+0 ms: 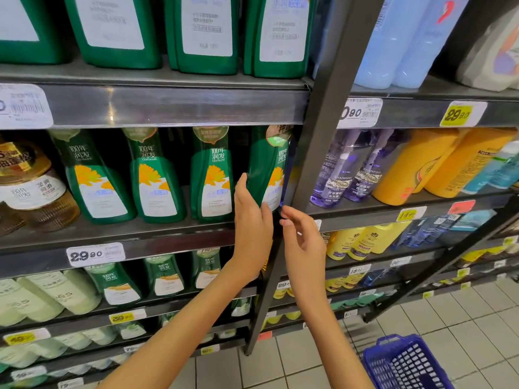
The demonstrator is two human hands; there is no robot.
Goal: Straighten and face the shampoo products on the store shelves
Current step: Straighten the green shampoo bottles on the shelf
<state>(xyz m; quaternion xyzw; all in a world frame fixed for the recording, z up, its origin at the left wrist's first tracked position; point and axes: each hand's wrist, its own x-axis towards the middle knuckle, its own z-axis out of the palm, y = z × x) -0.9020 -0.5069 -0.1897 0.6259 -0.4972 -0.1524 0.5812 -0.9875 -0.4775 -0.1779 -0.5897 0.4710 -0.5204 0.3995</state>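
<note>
Both hands at the rightmost green shampoo bottle (266, 169), neither gripping it.
Left hand (251, 220) is spread flat, fingers straight up along the bottle's left side; can't tell if it touches. Right hand (304, 242) is loosely curled and empty, just beside the bottle's base by the dark metal upright (317, 153). The bottle stands at the right end of the middle shelf (112, 242), twisted rightward; three matching bottles (157, 178) face front. Tight against the upright, dark gap on its left. Glossy plastic, tapered.
</note>
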